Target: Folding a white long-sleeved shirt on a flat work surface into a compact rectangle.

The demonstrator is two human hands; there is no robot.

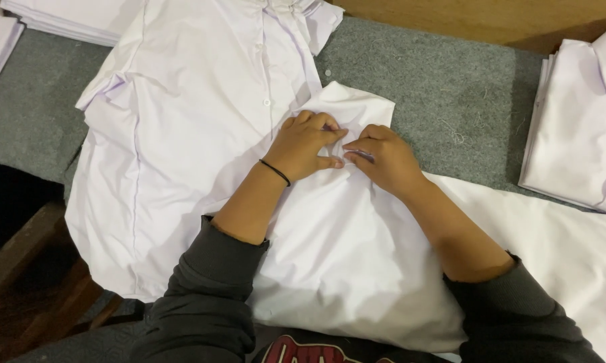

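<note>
No packages, labels, signs or screens in view. Head camera shows only cloth, a work surface and two hands; nothing printed, boxed, wrapped or displayed stands on the surface or at its edges.

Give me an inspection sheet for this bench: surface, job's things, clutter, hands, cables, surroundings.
Surface: grey felt pad on a table.
Job's things: white shirt lying flat, buttoned; a white sleeve laid over its lower right part.
Clutter: folded white stacks at top left and right; loose threads on the felt.
Hands: left hand and right hand side by side, both pinching the sleeve near its cuff; black band on the left wrist.
Cables: nothing seen.
Surroundings: wooden edge behind, dark wood floor at left.
</note>
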